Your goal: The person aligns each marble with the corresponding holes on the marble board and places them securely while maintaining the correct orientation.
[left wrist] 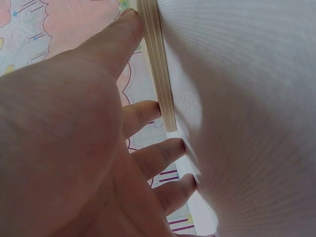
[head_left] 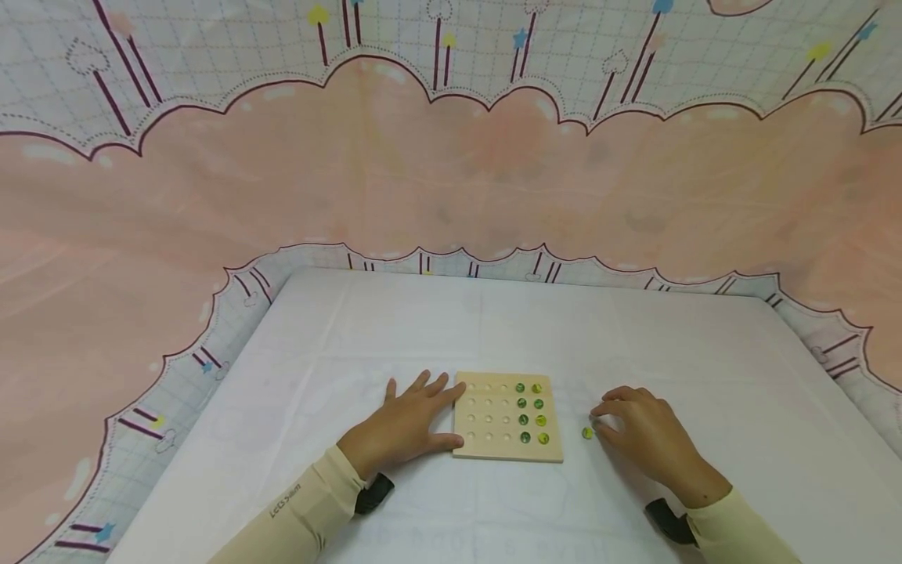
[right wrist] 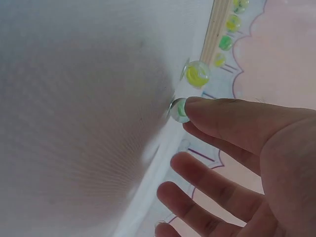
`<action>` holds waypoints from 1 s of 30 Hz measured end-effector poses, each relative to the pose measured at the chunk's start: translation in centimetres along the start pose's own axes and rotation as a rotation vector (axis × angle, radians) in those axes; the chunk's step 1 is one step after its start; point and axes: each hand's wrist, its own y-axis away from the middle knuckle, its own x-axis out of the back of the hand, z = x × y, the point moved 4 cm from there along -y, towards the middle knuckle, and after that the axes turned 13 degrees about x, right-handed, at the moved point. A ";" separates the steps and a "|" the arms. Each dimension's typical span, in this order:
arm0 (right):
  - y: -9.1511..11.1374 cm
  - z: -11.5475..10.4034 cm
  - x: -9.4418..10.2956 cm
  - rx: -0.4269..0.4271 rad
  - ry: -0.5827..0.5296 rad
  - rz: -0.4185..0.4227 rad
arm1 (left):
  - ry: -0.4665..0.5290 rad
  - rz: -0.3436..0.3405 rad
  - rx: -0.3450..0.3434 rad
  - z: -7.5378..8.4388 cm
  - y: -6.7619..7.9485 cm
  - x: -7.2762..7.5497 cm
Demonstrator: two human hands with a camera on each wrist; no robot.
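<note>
A light wooden board (head_left: pixel 479 453) with rows of round hollows lies on the white table. Its two right-hand columns hold glass marbles, one green column (head_left: pixel 524 420) and one yellow column (head_left: pixel 540 421); the hollows to the left hold none. My left hand (head_left: pixel 402 431) is spread flat, thumb and index finger touching the board's left edge. To the right of the board, my right hand (head_left: pixel 651 435) pinches a green marble (right wrist: pixel 178 110) between thumb and index finger, low at the table surface. A loose yellow marble (right wrist: pixel 198 74) sits just beside it, between hand and board.
The white-covered table (head_left: pixel 395 329) extends behind and to both sides of the board. A peach patterned cloth (head_left: pixel 451 188) hangs behind it. Black wrist straps (head_left: pixel 373 493) show on both arms.
</note>
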 end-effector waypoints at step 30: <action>-0.3 0.4 -0.5 -0.014 -0.021 -0.022 | 0.005 -0.007 0.008 -0.1 0.0 -0.1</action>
